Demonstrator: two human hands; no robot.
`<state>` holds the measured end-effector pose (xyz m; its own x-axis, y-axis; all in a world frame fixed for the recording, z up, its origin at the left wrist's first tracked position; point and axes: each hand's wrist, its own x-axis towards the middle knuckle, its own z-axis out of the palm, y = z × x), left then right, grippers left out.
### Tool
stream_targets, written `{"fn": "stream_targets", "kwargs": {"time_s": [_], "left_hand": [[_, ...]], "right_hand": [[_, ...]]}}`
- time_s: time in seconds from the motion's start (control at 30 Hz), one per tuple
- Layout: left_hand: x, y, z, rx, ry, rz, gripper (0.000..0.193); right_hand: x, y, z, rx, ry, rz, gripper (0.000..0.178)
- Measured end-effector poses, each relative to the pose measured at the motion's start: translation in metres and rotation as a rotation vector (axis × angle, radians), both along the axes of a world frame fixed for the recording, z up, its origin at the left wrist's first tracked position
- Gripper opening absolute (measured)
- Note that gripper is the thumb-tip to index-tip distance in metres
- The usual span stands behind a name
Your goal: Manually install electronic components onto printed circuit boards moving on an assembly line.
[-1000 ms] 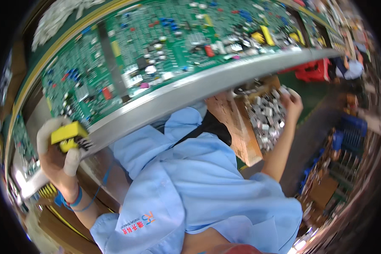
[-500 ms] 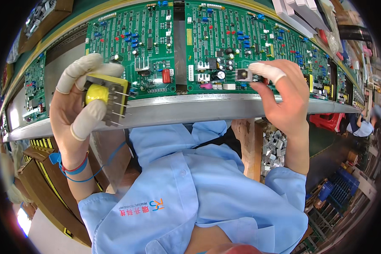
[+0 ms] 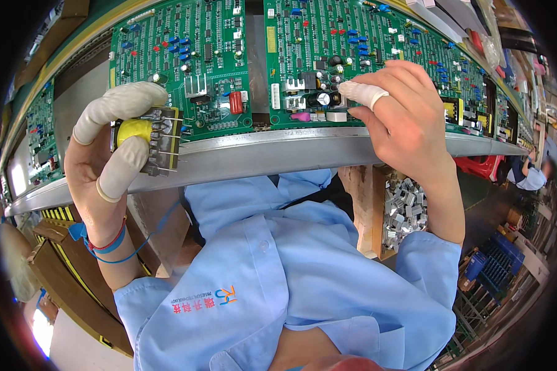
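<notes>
My left hand (image 3: 88,162), with pale covers on thumb and fingers, grips a transformer (image 3: 165,141) with a yellow winding and a dark pinned base. Its metal pins point right, and it is held above the near rail, in front of the left green circuit board (image 3: 167,68). Over the second circuit board (image 3: 284,62), my right hand (image 3: 408,117) pinches a small heatsink with a transistor, now mostly hidden by the fingers. The fingertips are beside a round black capacitor (image 3: 323,99). Whether the heatsink touches the board I cannot tell.
A metal rail (image 3: 241,149) runs along the boards' near edge. Loose silver heatsinks (image 3: 405,207) fill a box below, right of my body. Brown cartons (image 3: 74,290) stand at lower left. A red stool (image 3: 476,166) and another person (image 3: 531,176) are at right.
My right hand has moved slightly left over the board, and the heatsink it held in plain view is now largely covered. The transformer in my left hand has shifted slightly left and turned.
</notes>
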<state>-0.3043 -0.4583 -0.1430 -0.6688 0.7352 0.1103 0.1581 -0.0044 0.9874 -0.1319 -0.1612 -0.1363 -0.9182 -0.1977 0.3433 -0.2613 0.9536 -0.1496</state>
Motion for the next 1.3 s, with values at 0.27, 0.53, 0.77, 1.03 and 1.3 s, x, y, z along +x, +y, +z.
{"fn": "stream_targets", "kwargs": {"time_s": [0.27,0.53,0.77,1.03,1.3], "left_hand": [[0.013,0.022,0.017,0.044,-0.138,-0.106,0.066],[0.029,0.067,0.023,0.058,-0.078,-0.151,0.070],[0.039,0.148,0.051,-0.135,0.208,-0.276,0.072],[0.060,0.192,0.038,-0.476,0.993,-0.346,0.079],[0.069,0.204,0.029,-0.601,1.145,-0.444,0.075]], "right_hand": [[0.005,0.005,-0.001,0.132,0.067,0.122,0.025],[0.032,0.026,0.017,-0.079,0.062,-0.047,0.040],[0.171,0.092,-0.017,-0.276,0.497,-1.144,0.024],[0.284,0.086,-0.095,-0.219,-0.109,-1.731,0.034],[0.310,0.102,-0.175,-0.198,-0.659,-1.512,0.039]]}}
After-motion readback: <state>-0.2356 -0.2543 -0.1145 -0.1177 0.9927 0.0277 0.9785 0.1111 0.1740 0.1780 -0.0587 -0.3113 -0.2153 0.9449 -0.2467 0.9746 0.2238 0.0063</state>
